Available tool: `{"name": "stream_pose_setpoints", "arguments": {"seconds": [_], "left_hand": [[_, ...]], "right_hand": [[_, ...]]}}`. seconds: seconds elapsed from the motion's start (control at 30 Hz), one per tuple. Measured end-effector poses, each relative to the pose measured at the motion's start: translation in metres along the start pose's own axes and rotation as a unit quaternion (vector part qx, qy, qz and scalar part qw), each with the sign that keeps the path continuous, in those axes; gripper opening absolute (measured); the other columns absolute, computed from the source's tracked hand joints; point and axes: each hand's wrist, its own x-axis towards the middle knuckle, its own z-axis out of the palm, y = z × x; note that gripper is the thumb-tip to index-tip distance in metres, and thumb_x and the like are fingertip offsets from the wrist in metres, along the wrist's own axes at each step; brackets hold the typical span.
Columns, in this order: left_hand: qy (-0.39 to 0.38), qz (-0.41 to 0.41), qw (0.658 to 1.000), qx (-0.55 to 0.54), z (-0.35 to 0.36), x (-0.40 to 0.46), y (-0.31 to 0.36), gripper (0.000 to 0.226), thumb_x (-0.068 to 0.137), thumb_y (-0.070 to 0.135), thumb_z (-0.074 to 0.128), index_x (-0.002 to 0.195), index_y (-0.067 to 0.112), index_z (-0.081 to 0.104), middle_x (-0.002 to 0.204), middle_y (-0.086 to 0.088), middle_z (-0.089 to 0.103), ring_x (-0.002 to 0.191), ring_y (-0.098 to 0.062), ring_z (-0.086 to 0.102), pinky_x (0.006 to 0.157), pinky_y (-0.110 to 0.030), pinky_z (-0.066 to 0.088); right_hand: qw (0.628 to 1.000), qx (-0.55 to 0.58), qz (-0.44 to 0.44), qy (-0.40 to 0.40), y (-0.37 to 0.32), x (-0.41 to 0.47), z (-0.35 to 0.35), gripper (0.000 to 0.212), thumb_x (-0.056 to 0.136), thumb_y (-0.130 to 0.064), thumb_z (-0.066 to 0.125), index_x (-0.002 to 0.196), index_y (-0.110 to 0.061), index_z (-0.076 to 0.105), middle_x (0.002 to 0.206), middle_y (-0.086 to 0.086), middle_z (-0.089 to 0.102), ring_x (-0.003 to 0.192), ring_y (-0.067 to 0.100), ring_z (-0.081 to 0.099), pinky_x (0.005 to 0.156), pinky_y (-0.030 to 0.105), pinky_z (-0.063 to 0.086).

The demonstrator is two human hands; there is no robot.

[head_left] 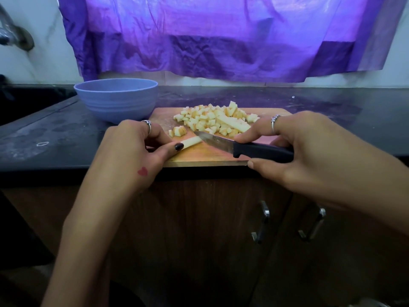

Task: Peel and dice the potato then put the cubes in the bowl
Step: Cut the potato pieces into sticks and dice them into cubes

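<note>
From the head view, the left hand (135, 147) pinched a pale potato strip (192, 142) flat on the wooden cutting board (205, 155). The right hand (294, 142) clenched the black handle of a paring knife (241, 147), its tip touching the strip's far end. Diced potato cubes (212, 120) lay piled on the board's far half. A blue bowl (117, 99) stood on the dark tabletop (55, 134) far left of the board. No writing could be read on anything.

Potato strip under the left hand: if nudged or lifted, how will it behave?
The potato strip looks stiff, so it probably lifts without drooping. Its flat cut sides suggest it slides on the cutting board, not rolls. The freshly cut surface may be slippery under the left hand.
</note>
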Motion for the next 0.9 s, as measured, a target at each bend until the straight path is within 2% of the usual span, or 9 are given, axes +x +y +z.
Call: {"name": "stream_pose_setpoints", "arguments": {"seconds": [0.13, 0.23, 0.37, 0.43, 0.53, 0.6, 0.67, 0.77, 0.9], "left_hand": [[0.009, 0.004, 1.000, -0.012, 0.003, -0.001, -0.002, 0.012, 0.081, 0.034, 0.072, 0.071, 0.031, 0.066, 0.076, 0.016, 0.062, 0.071, 0.002, 0.053, 0.053, -0.006, 0.033], [0.022, 0.005, 1.000, -0.015, 0.004, -0.003, -0.002, 0.010, 0.082, 0.032, 0.072, 0.074, 0.029, 0.067, 0.073, 0.017, 0.059, 0.068, 0.001, 0.052, 0.052, -0.005, 0.034], [0.015, 0.021, 0.999, -0.025, 0.003, -0.005, -0.001, 0.008, 0.083, 0.030, 0.072, 0.076, 0.029, 0.067, 0.074, 0.019, 0.061, 0.071, 0.003, 0.054, 0.055, -0.006, 0.035], [0.018, 0.024, 0.999, -0.041, 0.003, -0.007, -0.002, 0.005, 0.082, 0.030, 0.071, 0.078, 0.029, 0.068, 0.077, 0.019, 0.062, 0.075, 0.004, 0.055, 0.060, -0.004, 0.037], [0.022, 0.025, 0.997, -0.065, 0.006, -0.009, -0.004, 0.006, 0.082, 0.030, 0.071, 0.078, 0.032, 0.067, 0.080, 0.019, 0.063, 0.080, 0.004, 0.055, 0.066, -0.008, 0.038], [0.028, 0.025, 0.996, -0.078, 0.007, -0.010, -0.005, 0.006, 0.082, 0.030, 0.071, 0.079, 0.032, 0.067, 0.081, 0.020, 0.062, 0.082, 0.004, 0.056, 0.067, -0.010, 0.038], [0.035, 0.022, 0.995, -0.089, 0.008, -0.010, -0.007, 0.006, 0.081, 0.030, 0.071, 0.079, 0.033, 0.067, 0.080, 0.020, 0.063, 0.082, 0.004, 0.057, 0.066, -0.010, 0.038], [0.036, 0.021, 0.995, -0.093, 0.009, -0.010, -0.007, 0.008, 0.081, 0.030, 0.072, 0.078, 0.035, 0.066, 0.079, 0.020, 0.062, 0.081, 0.005, 0.057, 0.065, -0.009, 0.038], [0.035, 0.018, 0.995, -0.097, 0.009, -0.010, -0.007, 0.006, 0.081, 0.031, 0.071, 0.080, 0.035, 0.067, 0.079, 0.023, 0.061, 0.080, 0.011, 0.055, 0.062, 0.001, 0.036]], "right_hand": [[0.999, -0.035, 0.009, -0.004, -0.004, 0.004, -0.002, 0.026, 0.080, -0.034, 0.068, 0.104, -0.042, 0.064, 0.076, -0.013, 0.056, 0.059, -0.004, 0.047, 0.053, 0.013, 0.038], [0.998, -0.055, 0.023, 0.005, -0.004, 0.010, -0.006, 0.026, 0.078, -0.042, 0.068, 0.103, -0.045, 0.061, 0.078, -0.016, 0.054, 0.070, 0.007, 0.044, 0.077, 0.037, 0.050], [0.997, -0.079, -0.002, 0.017, -0.007, 0.014, -0.007, 0.024, 0.080, -0.048, 0.064, 0.104, -0.045, 0.060, 0.093, -0.021, 0.056, 0.098, 0.010, 0.050, 0.092, 0.039, 0.044], [0.996, -0.088, -0.018, 0.016, -0.011, 0.017, -0.008, 0.021, 0.083, -0.046, 0.064, 0.103, -0.043, 0.061, 0.094, -0.025, 0.054, 0.106, 0.007, 0.048, 0.087, 0.030, 0.039], [0.996, -0.086, -0.028, 0.008, -0.013, 0.021, -0.014, 0.018, 0.082, -0.042, 0.065, 0.100, -0.041, 0.064, 0.079, -0.028, 0.047, 0.098, 0.004, 0.046, 0.074, 0.024, 0.033], [0.997, -0.075, -0.032, 0.004, -0.011, 0.022, -0.019, 0.019, 0.079, -0.044, 0.066, 0.098, -0.042, 0.065, 0.073, -0.025, 0.048, 0.088, 0.002, 0.050, 0.070, 0.025, 0.036], [0.998, -0.057, -0.030, -0.011, -0.007, 0.022, -0.023, 0.020, 0.074, -0.047, 0.067, 0.094, -0.043, 0.066, 0.064, -0.024, 0.053, 0.075, -0.006, 0.053, 0.062, 0.013, 0.036], [0.998, -0.039, -0.041, -0.040, -0.001, 0.021, -0.022, 0.014, 0.074, -0.044, 0.069, 0.087, -0.042, 0.065, 0.059, -0.046, 0.047, 0.060, -0.022, 0.048, 0.055, 0.000, 0.034], [0.998, -0.028, -0.046, -0.016, 0.009, 0.011, -0.009, 0.017, 0.076, -0.045, 0.067, 0.092, -0.041, 0.065, 0.061, -0.036, 0.054, 0.058, -0.007, 0.051, 0.049, 0.011, 0.035]]}}
